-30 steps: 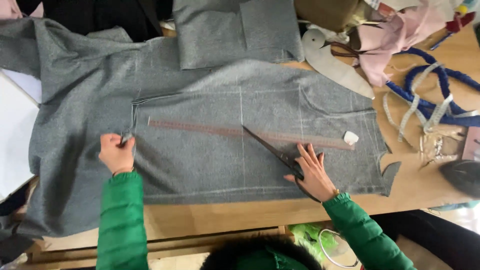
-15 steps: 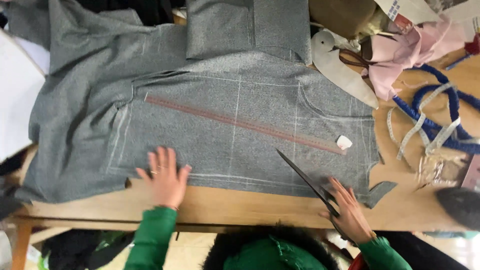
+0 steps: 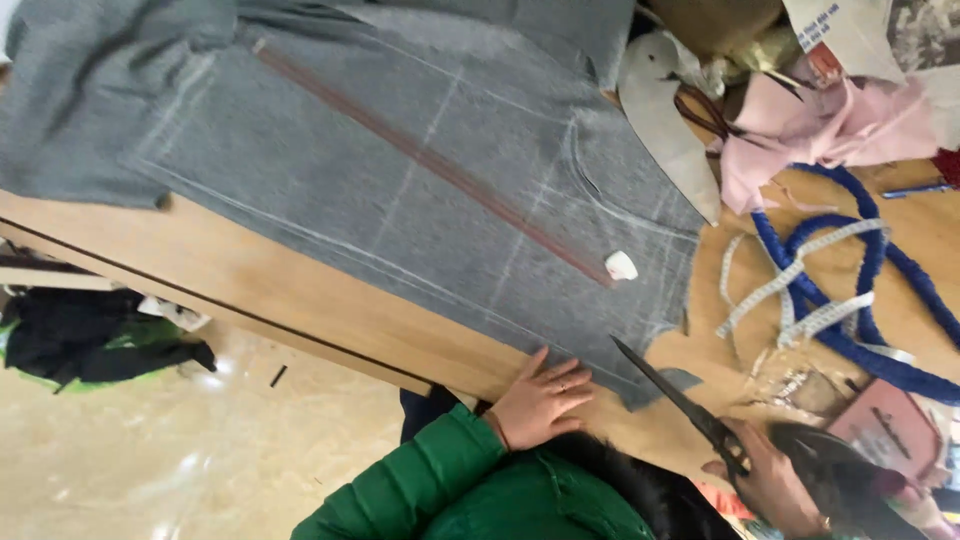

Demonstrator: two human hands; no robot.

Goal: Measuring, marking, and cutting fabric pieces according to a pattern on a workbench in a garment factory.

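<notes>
The left hand (image 3: 540, 402) lies flat and open, fingers spread, palm down on the near edge of the wooden desk (image 3: 300, 300), its fingertips touching the lower hem of the grey fabric (image 3: 400, 170). The sleeve behind it is a green padded jacket (image 3: 450, 490), whose dark fur-trimmed hood blocks the lower middle of the view.

The right hand (image 3: 775, 485) is closed around the handles of a pair of long dark scissors (image 3: 680, 405). The blades are together and point up and to the left, with the tip just beside the lower right corner of the fabric. Whether the tip touches the cloth is hard to tell. The hand is partly cut off by the bottom edge of the frame, and a dark blurred object next to it hides the wrist.

The grey fabric covers most of the desk and runs out of view at the top and left. White chalk lines cross it, and a long thin reddish ruler (image 3: 430, 160) lies diagonally on top. A small white piece of chalk (image 3: 621, 265) rests at the ruler's lower right end.

To the right, well apart from the left hand, lie a white tape measure (image 3: 800, 290) tangled with a blue cord (image 3: 850, 300), crumpled pink cloth (image 3: 830, 125) and a white curved pattern piece (image 3: 665, 120). A pinkish flat object at the lower right is too blurred to identify.

Below the desk a dark bundle (image 3: 90, 335) sits over a glossy floor (image 3: 150, 460).
</notes>
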